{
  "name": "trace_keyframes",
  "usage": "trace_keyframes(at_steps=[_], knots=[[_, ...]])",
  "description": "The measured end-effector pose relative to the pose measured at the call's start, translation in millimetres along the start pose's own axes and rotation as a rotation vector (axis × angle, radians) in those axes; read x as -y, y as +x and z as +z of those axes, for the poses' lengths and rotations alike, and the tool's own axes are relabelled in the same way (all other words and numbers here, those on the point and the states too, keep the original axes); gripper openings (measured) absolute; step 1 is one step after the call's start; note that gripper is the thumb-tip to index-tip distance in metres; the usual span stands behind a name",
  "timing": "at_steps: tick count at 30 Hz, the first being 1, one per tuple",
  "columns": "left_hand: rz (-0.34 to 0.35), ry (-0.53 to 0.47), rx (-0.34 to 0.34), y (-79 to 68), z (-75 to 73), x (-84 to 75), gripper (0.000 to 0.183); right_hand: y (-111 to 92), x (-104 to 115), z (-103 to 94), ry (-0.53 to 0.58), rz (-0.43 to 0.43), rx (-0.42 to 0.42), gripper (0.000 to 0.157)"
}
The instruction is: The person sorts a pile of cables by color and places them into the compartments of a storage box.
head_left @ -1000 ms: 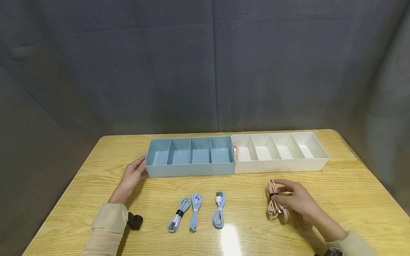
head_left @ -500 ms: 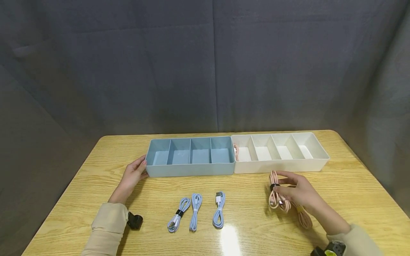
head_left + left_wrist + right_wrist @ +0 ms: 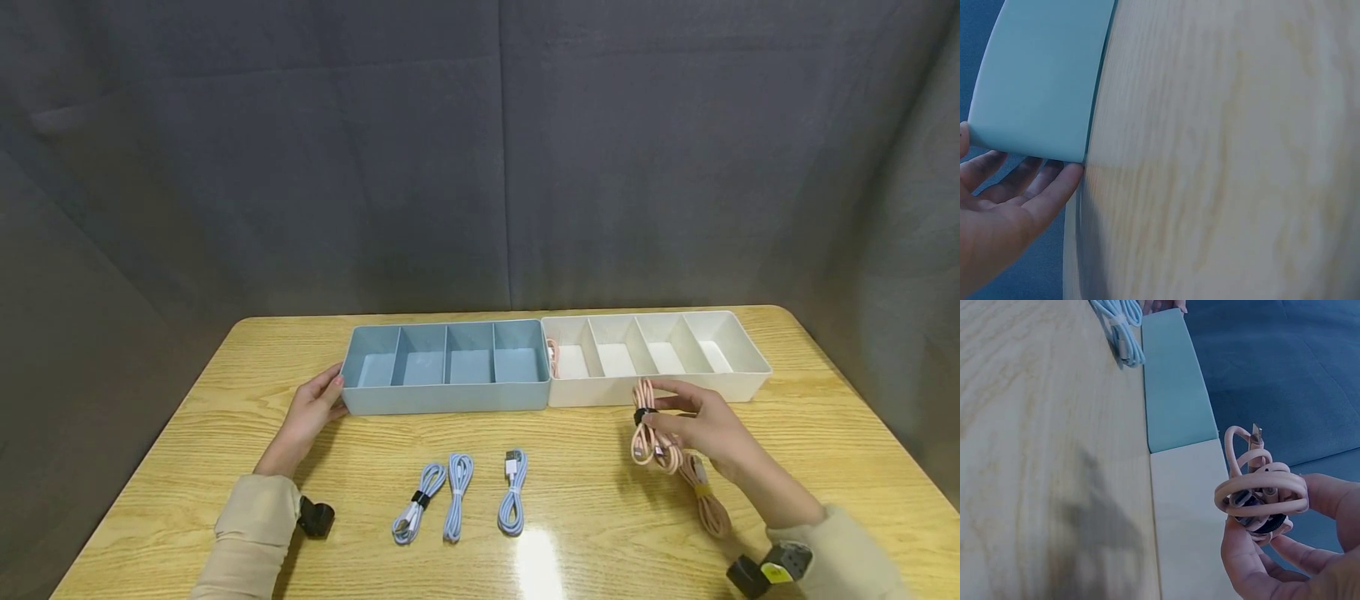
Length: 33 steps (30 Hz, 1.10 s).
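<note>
In the head view, my right hand [image 3: 701, 425] holds a coiled pink cable [image 3: 643, 421] with a black tie above the table, in front of the white divided box [image 3: 660, 389]. The right wrist view shows this coiled cable [image 3: 1263, 494] pinched between thumb and fingers, a metal plug poking out. My left hand [image 3: 313, 404] touches the left end of the blue divided box [image 3: 450, 400]; in the left wrist view its fingers rest fairly straight against the box's end wall [image 3: 1038, 81]. A second pink cable [image 3: 707, 500] with a yellow tie lies on the table beneath my right wrist.
Several objects share the wooden table [image 3: 360, 567]: a blue cable with a black tie [image 3: 420, 504], a middle blue cable [image 3: 457, 498] and a right blue cable [image 3: 512, 496]. Another pink cable [image 3: 553, 357] sits in the white box's leftmost compartment. A dark curtain [image 3: 375, 167] hangs behind.
My right hand has lifted the pink cable and moved it away from me, toward the white box. The yellow-tied cable shows more fully now. My left hand has stayed put.
</note>
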State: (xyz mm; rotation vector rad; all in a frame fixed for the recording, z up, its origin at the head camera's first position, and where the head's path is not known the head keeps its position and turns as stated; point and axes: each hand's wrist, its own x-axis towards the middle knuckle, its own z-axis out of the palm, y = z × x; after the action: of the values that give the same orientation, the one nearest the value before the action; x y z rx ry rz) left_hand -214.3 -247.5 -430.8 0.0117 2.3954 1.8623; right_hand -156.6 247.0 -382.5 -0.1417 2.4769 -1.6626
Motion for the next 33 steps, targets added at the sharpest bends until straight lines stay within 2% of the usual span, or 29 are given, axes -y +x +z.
trace_keyframes(at_steps=[11, 21, 33], knots=[[-0.006, 0.001, 0.005, -0.1, 0.5, -1.7, 0.051, 14, 11, -9.4, 0.069, 0.024, 0.014, 0.058], [-0.01, 0.001, -0.001, 1.2, -0.8, 0.8, 0.052, 26, 22, -16.9, 0.045, 0.022, 0.0, 0.061], [-0.013, -0.005, -0.003, 0.4, -0.5, -0.6, 0.051, 48, 24, -17.6, 0.061, 0.027, 0.002, 0.061]])
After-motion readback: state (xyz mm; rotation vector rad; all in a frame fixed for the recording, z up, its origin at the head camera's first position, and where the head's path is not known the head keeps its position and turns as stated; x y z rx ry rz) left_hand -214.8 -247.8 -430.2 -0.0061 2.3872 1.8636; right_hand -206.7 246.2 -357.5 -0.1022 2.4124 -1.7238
